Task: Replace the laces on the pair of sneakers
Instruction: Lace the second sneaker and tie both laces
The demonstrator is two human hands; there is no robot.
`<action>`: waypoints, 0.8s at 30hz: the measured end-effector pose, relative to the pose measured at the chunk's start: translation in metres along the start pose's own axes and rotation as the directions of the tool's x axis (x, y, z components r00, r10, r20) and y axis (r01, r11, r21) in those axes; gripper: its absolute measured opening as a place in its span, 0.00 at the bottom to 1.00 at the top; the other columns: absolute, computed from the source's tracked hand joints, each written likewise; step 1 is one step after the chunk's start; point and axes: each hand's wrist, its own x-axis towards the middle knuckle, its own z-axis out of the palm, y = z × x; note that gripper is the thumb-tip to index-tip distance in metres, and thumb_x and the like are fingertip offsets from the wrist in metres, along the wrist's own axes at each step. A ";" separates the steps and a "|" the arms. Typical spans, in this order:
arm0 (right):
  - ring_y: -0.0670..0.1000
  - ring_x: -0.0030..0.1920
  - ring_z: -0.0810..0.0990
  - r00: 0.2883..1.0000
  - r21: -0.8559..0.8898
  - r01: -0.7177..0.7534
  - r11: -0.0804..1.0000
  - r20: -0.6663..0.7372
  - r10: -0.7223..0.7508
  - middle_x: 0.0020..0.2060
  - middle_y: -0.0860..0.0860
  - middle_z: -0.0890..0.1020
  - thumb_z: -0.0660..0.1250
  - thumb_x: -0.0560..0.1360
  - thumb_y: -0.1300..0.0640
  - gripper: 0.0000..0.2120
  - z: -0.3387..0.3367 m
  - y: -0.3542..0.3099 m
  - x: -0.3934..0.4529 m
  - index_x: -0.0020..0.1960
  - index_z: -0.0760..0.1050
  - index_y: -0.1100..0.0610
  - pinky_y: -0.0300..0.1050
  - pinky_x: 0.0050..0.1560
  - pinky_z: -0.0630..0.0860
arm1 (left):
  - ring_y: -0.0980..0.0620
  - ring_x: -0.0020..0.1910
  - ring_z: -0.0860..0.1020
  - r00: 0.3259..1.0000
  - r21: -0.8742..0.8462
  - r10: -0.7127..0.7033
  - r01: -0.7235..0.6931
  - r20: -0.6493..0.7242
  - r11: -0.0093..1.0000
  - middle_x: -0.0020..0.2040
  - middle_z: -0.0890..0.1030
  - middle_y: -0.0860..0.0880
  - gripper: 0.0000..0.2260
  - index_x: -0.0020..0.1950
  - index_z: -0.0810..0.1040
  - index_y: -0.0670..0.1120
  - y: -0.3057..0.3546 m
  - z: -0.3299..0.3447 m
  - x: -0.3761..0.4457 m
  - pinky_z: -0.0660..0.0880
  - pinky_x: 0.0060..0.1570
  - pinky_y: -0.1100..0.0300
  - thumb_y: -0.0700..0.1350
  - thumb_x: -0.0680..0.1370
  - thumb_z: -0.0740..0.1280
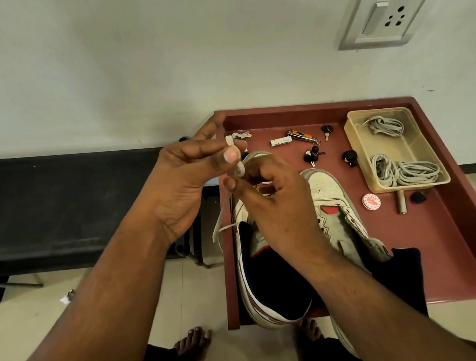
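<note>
Both hands pinch one lace above the sneakers
Left hand (189, 173) pinches the lace (236, 163) high; right hand (274, 203) pinches just below; its tail drops left of the sneakers (331, 197).

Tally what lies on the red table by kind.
Sneakers: 2
Plastic tray of laces: 1
Lace bundles in it: 2
Lace held by both hands: 1
Battery: 1
Round red tin: 1
Total: 8, other small bits uncounted.

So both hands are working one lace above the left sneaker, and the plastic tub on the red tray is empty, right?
Not quite. In the head view the plastic tub holds two bundles of laces. The rest stands: left hand and right hand pinch one lace above the left sneaker on the red tray.
</note>
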 end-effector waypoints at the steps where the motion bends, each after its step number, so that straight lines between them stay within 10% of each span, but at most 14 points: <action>1: 0.46 0.41 0.78 1.000 0.004 -0.003 1.000 -0.011 0.003 0.37 0.46 0.78 0.72 0.74 0.58 0.07 -0.002 0.001 0.001 0.39 0.76 0.55 0.42 0.42 0.77 | 0.64 0.67 0.72 0.998 -0.018 -0.010 0.009 -0.056 1.000 0.63 0.80 0.55 0.06 0.39 0.87 0.50 0.000 0.002 0.001 0.74 0.45 0.74 0.44 0.65 0.73; 8: 0.49 0.29 0.78 0.949 0.466 -0.314 0.827 0.120 0.292 0.28 0.50 0.79 0.69 0.73 0.69 0.09 -0.037 -0.001 0.019 0.41 0.74 0.57 0.44 0.35 0.78 | 0.57 0.52 0.82 0.790 -0.115 -0.242 0.216 -0.563 0.970 0.49 0.85 0.54 0.05 0.50 0.82 0.48 -0.018 -0.022 0.011 0.67 0.42 0.62 0.44 0.74 0.73; 11: 0.49 0.34 0.80 0.954 0.482 -0.271 0.833 0.021 0.299 0.34 0.52 0.82 0.72 0.71 0.65 0.06 -0.055 0.005 0.025 0.42 0.77 0.56 0.42 0.38 0.79 | 0.50 0.48 0.80 0.710 0.167 -0.162 0.370 -0.686 0.914 0.41 0.83 0.53 0.05 0.44 0.81 0.49 -0.028 -0.037 0.012 0.73 0.37 0.64 0.48 0.74 0.75; 14: 0.44 0.31 0.77 0.970 0.336 -0.243 0.910 0.058 0.238 0.34 0.48 0.83 0.73 0.70 0.65 0.07 -0.060 0.008 0.026 0.42 0.78 0.55 0.37 0.33 0.75 | 0.53 0.50 0.78 0.849 0.591 0.083 0.290 -0.522 0.753 0.62 0.75 0.51 0.14 0.61 0.77 0.52 -0.031 -0.028 0.011 0.78 0.45 0.62 0.48 0.76 0.72; 16: 0.41 0.29 0.77 0.963 0.280 -0.247 0.928 0.177 0.203 0.33 0.48 0.83 0.73 0.70 0.68 0.07 -0.056 0.005 0.024 0.43 0.78 0.58 0.33 0.30 0.73 | 0.59 0.35 0.76 0.973 0.444 -0.018 0.122 -0.231 0.888 0.67 0.75 0.55 0.19 0.69 0.73 0.54 -0.024 -0.011 0.009 0.73 0.28 0.66 0.38 0.79 0.66; 19: 0.42 0.28 0.76 0.947 0.268 -0.256 0.929 0.264 0.185 0.31 0.50 0.81 0.72 0.70 0.70 0.09 -0.056 0.005 0.023 0.42 0.76 0.59 0.33 0.30 0.73 | 0.58 0.26 0.68 0.971 0.291 -0.209 0.169 0.112 0.942 0.56 0.83 0.56 0.22 0.71 0.71 0.55 -0.023 0.004 0.007 0.69 0.23 0.65 0.40 0.79 0.65; 24: 0.44 0.33 0.79 0.935 0.040 -0.254 0.966 0.267 0.235 0.34 0.49 0.84 0.75 0.69 0.63 0.06 -0.076 0.014 0.029 0.43 0.81 0.56 0.35 0.36 0.77 | 0.55 0.31 0.75 0.974 0.490 -0.211 0.223 -0.079 0.843 0.37 0.84 0.50 0.06 0.49 0.85 0.47 -0.015 -0.016 0.007 0.73 0.30 0.67 0.42 0.74 0.71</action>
